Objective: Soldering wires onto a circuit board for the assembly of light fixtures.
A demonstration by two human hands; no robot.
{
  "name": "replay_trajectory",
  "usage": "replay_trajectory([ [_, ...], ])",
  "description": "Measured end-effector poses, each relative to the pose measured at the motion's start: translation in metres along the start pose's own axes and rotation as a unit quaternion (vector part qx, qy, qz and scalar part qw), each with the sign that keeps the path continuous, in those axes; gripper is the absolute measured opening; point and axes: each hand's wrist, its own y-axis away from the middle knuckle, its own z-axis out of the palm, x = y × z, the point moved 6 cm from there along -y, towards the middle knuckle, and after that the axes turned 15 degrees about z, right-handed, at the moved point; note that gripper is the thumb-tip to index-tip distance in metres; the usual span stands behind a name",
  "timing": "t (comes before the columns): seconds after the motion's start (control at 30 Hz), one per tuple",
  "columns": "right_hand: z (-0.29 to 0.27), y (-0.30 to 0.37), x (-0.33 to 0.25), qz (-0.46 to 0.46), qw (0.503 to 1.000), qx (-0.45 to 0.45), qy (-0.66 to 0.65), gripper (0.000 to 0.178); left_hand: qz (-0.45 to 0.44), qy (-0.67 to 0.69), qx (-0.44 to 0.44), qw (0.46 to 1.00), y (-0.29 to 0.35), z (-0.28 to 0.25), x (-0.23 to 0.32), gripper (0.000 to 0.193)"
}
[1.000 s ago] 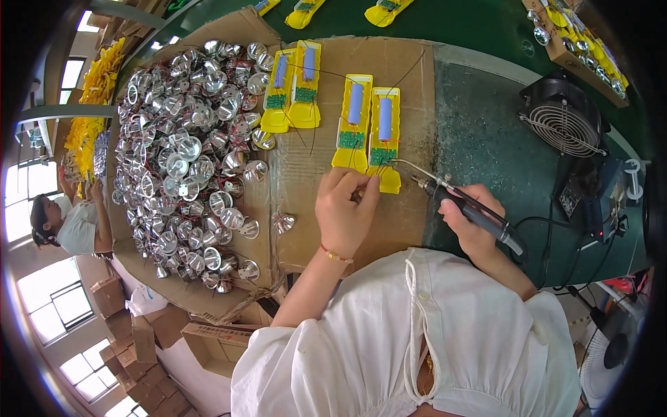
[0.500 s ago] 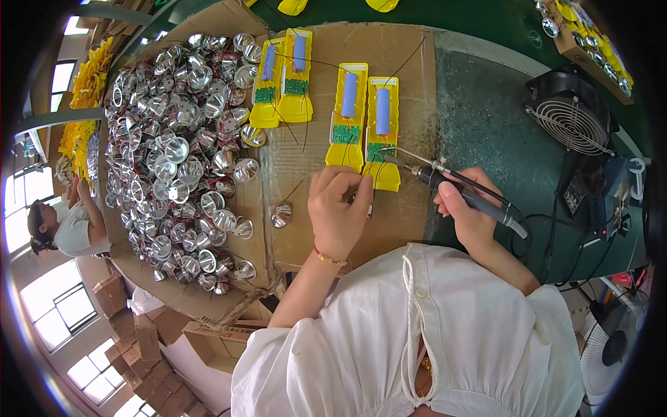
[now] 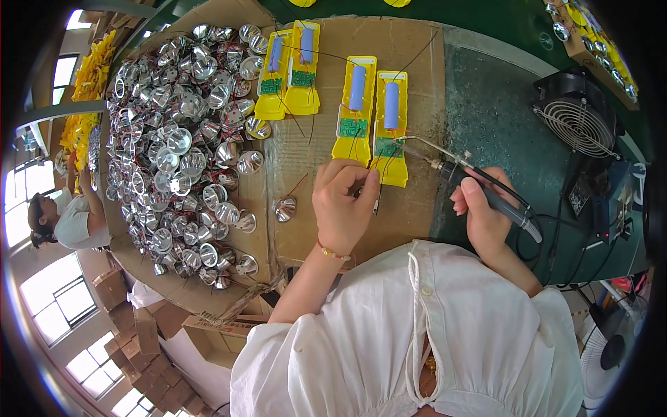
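My right hand grips a soldering iron with a thin metal feed tube fixed along it. Its tip is close to the green circuit board in the rightmost yellow plastic housing; contact cannot be made out. A blue cylindrical battery lies above that board. My left hand is closed at the housing's near end, finger and thumb pinched around something mostly hidden, with a small shiny bit below them. Just left stands a similar yellow housing with battery and board.
Two more yellow housings lie farther left. A cardboard box of silver reflectors fills the left side; one loose reflector is nearer me. A black fan with a wire guard stands right. Another person is far left.
The soldering iron and my right hand have shifted slightly right, drawing the tip a little from the board's left part. My left hand keeps its pinch. The whole view has shifted slightly.
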Motion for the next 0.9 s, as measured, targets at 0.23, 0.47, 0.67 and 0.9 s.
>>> replay_trajectory([
  [0.23, -0.006, 0.003, -0.003, -0.026, 1.0, -0.001, 0.013, 0.014, 0.034, -0.03, -0.014, 0.999, 0.0, 0.001, 0.0, 0.006],
  [0.47, -0.008, 0.006, -0.002, -0.029, 0.999, -0.007, 0.031, 0.015, -0.019, 0.081, 0.03, 0.996, 0.005, -0.001, -0.009, 0.021],
  [0.67, -0.006, 0.007, -0.004, -0.053, 0.996, -0.017, 0.075, 0.013, -0.105, 0.142, 0.022, 0.984, 0.012, -0.006, -0.01, 0.023],
  [0.9, -0.006, 0.007, 0.001, -0.033, 0.997, -0.027, 0.057, 0.017, -0.188, 0.29, 0.06, 0.936, 0.015, 0.003, -0.012, 0.019],
])
